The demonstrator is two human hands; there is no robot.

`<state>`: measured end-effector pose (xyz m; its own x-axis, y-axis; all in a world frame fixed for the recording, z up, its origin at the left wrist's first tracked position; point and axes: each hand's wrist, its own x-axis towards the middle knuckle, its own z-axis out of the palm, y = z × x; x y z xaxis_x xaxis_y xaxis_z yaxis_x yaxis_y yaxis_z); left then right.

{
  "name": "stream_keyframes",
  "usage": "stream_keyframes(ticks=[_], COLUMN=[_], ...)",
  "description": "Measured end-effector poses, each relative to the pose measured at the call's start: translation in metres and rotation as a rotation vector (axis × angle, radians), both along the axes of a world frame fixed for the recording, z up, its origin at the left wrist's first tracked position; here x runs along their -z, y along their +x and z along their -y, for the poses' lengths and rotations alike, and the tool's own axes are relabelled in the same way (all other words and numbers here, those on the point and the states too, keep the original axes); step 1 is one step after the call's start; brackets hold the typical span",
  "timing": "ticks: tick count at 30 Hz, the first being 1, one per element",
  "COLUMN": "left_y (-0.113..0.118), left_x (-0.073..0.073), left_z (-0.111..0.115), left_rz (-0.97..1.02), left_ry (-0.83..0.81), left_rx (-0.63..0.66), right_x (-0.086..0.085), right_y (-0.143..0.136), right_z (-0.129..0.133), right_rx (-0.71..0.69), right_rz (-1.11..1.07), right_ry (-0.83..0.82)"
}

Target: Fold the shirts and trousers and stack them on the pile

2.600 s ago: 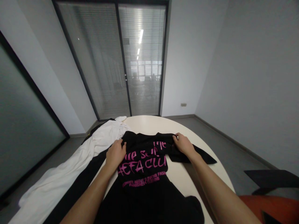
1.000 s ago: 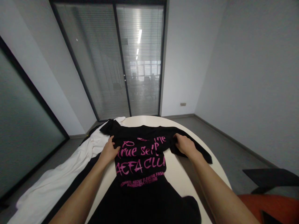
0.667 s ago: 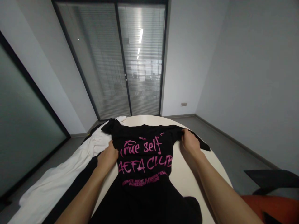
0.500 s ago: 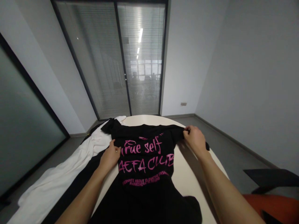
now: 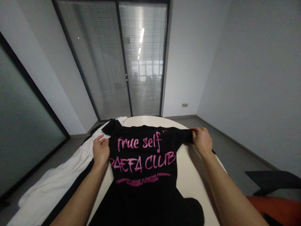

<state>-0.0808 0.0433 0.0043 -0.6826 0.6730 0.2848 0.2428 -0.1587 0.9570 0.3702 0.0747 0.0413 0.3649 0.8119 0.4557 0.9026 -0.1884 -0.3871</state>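
Where a white cloth (image 5: 58,179) trails off the table's (image 5: 188,179) left edge, the left hand (image 5: 101,150) pinches the black T-shirt (image 5: 143,175) at its left side (pink lettering facing up). The shirt lies across the table; the right hand (image 5: 202,141) grips its right sleeve.

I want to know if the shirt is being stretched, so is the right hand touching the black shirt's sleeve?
Touching. The head view shows the right hand closed on the sleeve end of the black shirt, with fabric pinched between its fingers.
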Motion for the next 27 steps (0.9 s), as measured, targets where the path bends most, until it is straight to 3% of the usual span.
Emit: stream_keyframes(ticks=[2,5,9,12,15,17,19,23,27], left_y=[-0.004,-0.001,0.012,0.021,0.024,0.023,0.018,0.014,0.022], left_x=[-0.001,0.004,0.005,-0.004,-0.015,-0.017,-0.014,-0.009,-0.019], left_z=[-0.002,-0.004,0.004,0.019,0.032,0.034,0.030,0.016,0.016], left_rz=[-0.005,-0.103,-0.509,-0.765,-0.825,-0.790,-0.712,-0.279,0.177], left_ry=[0.027,-0.020,-0.157,-0.316,-0.571,-0.672,-0.660,-0.386,-0.105], left_rx=[-0.031,0.061,0.114,0.053,0.047,0.086,0.116,0.196,0.364], right_x=[-0.001,0.001,0.014,0.025,0.034,0.038,0.038,0.028,0.011], right_y=[-0.003,-0.010,-0.019,-0.024,-0.029,-0.031,-0.031,-0.030,-0.030], right_z=[0.000,-0.004,-0.013,-0.018,-0.020,-0.020,-0.021,-0.018,-0.015], right_rx=[0.010,-0.051,-0.308,-0.504,-0.553,-0.535,-0.526,-0.543,-0.590], right_rz=[-0.010,-0.050,-0.169,-0.304,-0.383,-0.400,-0.408,-0.560,-0.799], right_ry=[-0.021,-0.098,-0.166,-0.225,-0.268,-0.283,-0.270,-0.132,0.043])
